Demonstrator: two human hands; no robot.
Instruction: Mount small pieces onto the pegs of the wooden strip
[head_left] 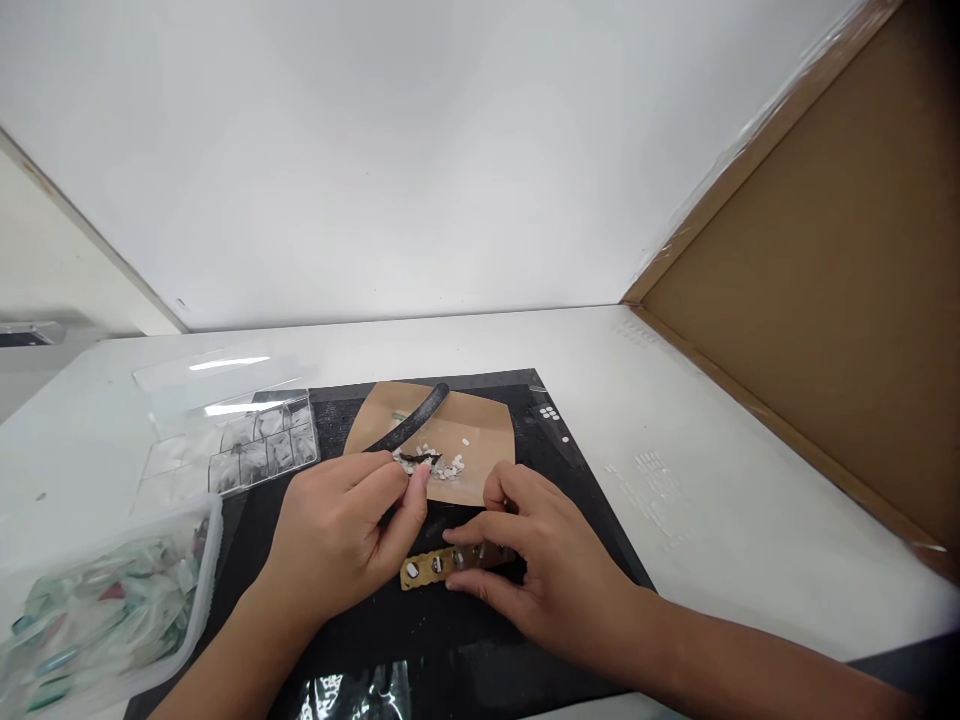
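My left hand point(349, 520) is closed in a pinch above the front of the brown paper sheet point(480, 430). A thin dark tip shows at its fingertips, but I cannot make out what it belongs to. A curved black band point(412, 420) runs from behind those fingers across the paper. Small white oval pieces point(450, 468) lie loosely heaped on the sheet. My right hand point(536, 560) grips a gold-brown scalloped strip point(427, 568) between thumb and fingers, on the black mat. White ovals sit in round spots along the strip; the fingers hide its right part.
A clear compartment box point(262, 450) with small bags stands at left, its lid raised. Nearer is a plastic tub point(112, 610) full of bagged pieces. White oval dots point(550, 412) lie on the black mat point(450, 650). A brown-framed panel point(825, 270) borders the right.
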